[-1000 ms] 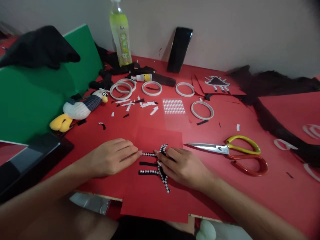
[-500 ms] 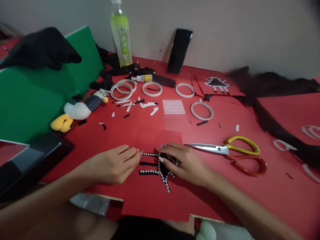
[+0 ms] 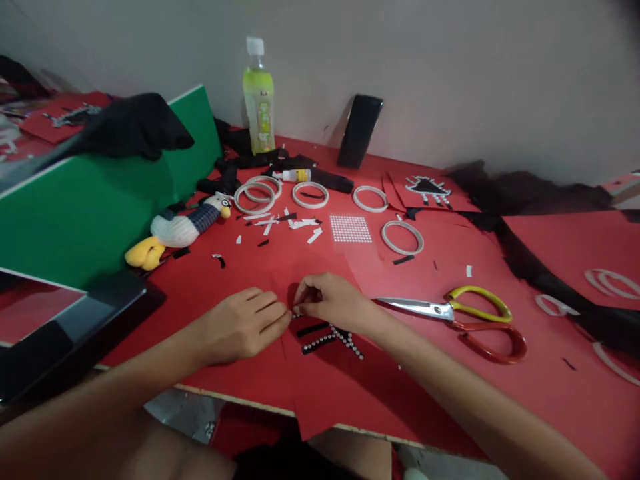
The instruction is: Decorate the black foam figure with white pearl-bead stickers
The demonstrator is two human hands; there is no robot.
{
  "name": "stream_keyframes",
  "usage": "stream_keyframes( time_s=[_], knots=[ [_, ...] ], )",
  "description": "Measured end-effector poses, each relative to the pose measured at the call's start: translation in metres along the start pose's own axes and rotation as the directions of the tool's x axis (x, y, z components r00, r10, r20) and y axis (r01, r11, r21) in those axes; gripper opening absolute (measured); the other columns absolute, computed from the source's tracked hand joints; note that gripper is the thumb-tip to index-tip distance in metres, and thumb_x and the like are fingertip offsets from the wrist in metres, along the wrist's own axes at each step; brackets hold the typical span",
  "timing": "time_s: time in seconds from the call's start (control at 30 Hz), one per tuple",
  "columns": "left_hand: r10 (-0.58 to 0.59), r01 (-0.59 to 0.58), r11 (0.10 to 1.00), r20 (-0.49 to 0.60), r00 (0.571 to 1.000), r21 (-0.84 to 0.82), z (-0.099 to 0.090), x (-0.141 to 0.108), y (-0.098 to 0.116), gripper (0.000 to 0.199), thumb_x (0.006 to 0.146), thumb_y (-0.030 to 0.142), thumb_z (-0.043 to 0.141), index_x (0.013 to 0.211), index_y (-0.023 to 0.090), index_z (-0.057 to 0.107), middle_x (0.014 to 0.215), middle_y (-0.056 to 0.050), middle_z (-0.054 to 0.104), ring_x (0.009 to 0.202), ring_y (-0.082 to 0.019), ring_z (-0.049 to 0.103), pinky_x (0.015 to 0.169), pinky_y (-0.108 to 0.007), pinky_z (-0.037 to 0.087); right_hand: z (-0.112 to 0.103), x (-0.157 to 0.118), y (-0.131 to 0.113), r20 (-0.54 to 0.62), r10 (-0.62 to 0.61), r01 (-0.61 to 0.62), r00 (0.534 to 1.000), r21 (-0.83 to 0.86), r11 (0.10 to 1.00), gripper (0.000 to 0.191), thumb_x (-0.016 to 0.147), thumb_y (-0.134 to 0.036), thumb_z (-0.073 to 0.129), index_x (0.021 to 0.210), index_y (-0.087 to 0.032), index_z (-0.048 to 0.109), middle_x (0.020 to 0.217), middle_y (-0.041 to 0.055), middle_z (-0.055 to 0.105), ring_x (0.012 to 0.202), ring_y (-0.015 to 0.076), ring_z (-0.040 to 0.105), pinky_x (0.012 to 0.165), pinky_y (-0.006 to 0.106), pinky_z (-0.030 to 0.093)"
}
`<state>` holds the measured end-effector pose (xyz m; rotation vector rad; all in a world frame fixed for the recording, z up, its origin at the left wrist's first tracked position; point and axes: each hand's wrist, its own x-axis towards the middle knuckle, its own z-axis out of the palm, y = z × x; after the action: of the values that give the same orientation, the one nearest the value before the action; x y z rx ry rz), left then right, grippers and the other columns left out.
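Observation:
My left hand (image 3: 250, 325) rests low over the red paper with its fingers curled together; what its fingertips hold is hidden. Meeting them is my right hand (image 3: 333, 300), thumb and forefinger pinched at the end of a short strip of pearl beads (image 3: 298, 315). Under and beside the right hand lies a black cut-out (image 3: 343, 332), partly covered, edged with pearl beads. One of its black legs (image 3: 310, 329) is plain, while another leg (image 3: 319, 343) carries a row of beads. The cut-out lies on a red paper sheet (image 3: 320, 400) that hangs over the table's front edge.
Scissors (image 3: 435, 309) lie right of my hands. Behind are a sheet of stick-on pearls (image 3: 351, 229), tape rolls (image 3: 403, 237), paper scraps (image 3: 305, 223), a small glue bottle (image 3: 296, 175), a drink bottle (image 3: 260, 110) and a phone (image 3: 361, 130). A plush bird (image 3: 183, 229) sits left by a green board (image 3: 45, 213).
My right hand has shifted left off the cut-out's body to meet my left fingertips. The red sheet and cut-out have turned, so the legs now slant. The view has tilted up slightly.

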<state>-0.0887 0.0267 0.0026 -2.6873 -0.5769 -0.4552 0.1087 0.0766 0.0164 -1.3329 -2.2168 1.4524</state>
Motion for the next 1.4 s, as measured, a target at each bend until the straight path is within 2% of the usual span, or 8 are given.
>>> stream_keyframes(
  time_s=[0.2,0.4,0.53,0.73,0.93,1.07,1.27,1.4],
  knots=[
    [-0.042,0.042,0.999,0.001,0.999,0.014,0.001,-0.001,0.003,0.026,0.091,0.006,0.037,0.098,0.008,0.062,0.079,-0.007,0.065,0.076,-0.018,0.059,0.065,-0.032,0.048,-0.006,0.002,-0.009,0.064,0.049,-0.047,0.997,-0.03,0.998,0.012,0.068,-0.004,0.061,0.067,-0.016,0.062,0.064,-0.0019,0.064,0.059,0.0084,0.055,0.054,0.019,0.039],
    [-0.032,0.031,0.999,0.029,0.999,0.034,-0.001,0.002,0.003,0.029,0.091,0.006,0.034,0.098,0.009,0.062,0.079,-0.007,0.065,0.074,-0.017,0.057,0.064,-0.03,0.046,-0.011,0.002,-0.006,0.105,0.06,-0.063,0.993,0.027,0.998,0.014,0.067,-0.002,0.06,0.067,-0.016,0.062,0.068,-0.0016,0.066,0.065,0.0093,0.059,0.061,0.02,0.044],
    [-0.071,0.07,0.997,0.042,0.997,0.026,0.002,0.003,0.002,0.027,0.092,0.007,0.036,0.098,0.011,0.062,0.078,-0.006,0.063,0.072,-0.017,0.056,0.062,-0.028,0.045,-0.011,0.003,-0.005,0.149,0.063,-0.073,0.987,0.064,0.995,0.012,0.065,-0.004,0.062,0.066,-0.016,0.061,0.061,-0.0039,0.062,0.06,0.0085,0.057,0.056,0.019,0.041],
    [-0.14,0.141,0.99,0.055,0.989,-0.009,0.004,0.004,0.002,0.026,0.093,0.01,0.037,0.092,0.014,0.062,0.074,-0.003,0.06,0.069,-0.015,0.055,0.06,-0.025,0.043,-0.008,0.004,-0.014,0.098,0.142,-0.137,0.985,-0.062,0.989,0.017,0.06,0.001,0.054,0.06,-0.015,0.06,0.064,0.0001,0.064,0.061,0.0107,0.057,0.053,0.021,0.04],
    [-0.139,0.14,0.99,0.02,0.99,-0.032,0.004,0.007,0.002,0.026,0.092,0.009,0.037,0.091,0.011,0.063,0.073,-0.005,0.06,0.068,-0.016,0.054,0.058,-0.025,0.044,-0.005,0.006,-0.01,0.064,0.108,-0.102,0.992,-0.093,0.99,0.015,0.058,-0.002,0.054,0.059,-0.016,0.06,0.063,0.0015,0.066,0.061,0.0122,0.058,0.051,0.021,0.04],
    [-0.161,0.172,0.978,0.1,0.982,-0.117,0.001,0.009,0.0,0.029,0.093,0.011,0.034,0.091,0.013,0.063,0.076,-0.005,0.06,0.07,-0.016,0.054,0.06,-0.025,0.045,-0.005,0.004,-0.009,0.063,0.094,-0.088,0.994,-0.097,0.991,0.014,0.058,-0.004,0.053,0.058,-0.016,0.059,0.061,0.0004,0.064,0.058,0.0113,0.056,0.05,0.021,0.038],
    [-0.263,0.316,0.861,0.181,0.948,-0.398,0.001,0.008,-0.002,0.03,0.092,0.009,0.033,0.094,0.014,0.062,0.08,-0.005,0.06,0.073,-0.015,0.055,0.062,-0.025,0.047,-0.006,0.003,-0.011,0.054,0.112,-0.106,0.992,-0.1,0.989,0.01,0.058,-0.006,0.057,0.055,-0.016,0.057,0.054,-0.0027,0.055,0.052,0.0087,0.048,0.046,0.02,0.033],
    [-0.398,0.465,0.667,0.248,0.883,-0.582,0.001,0.011,0.001,0.025,0.091,0.01,0.038,0.098,0.014,0.062,0.085,-0.005,0.064,0.076,-0.013,0.06,0.066,-0.024,0.049,-0.006,0.004,-0.009,0.059,0.094,-0.088,0.994,-0.104,0.991,0.01,0.058,-0.008,0.06,0.055,-0.016,0.057,0.05,-0.0045,0.051,0.05,0.0079,0.045,0.044,0.02,0.031]
  ],
)
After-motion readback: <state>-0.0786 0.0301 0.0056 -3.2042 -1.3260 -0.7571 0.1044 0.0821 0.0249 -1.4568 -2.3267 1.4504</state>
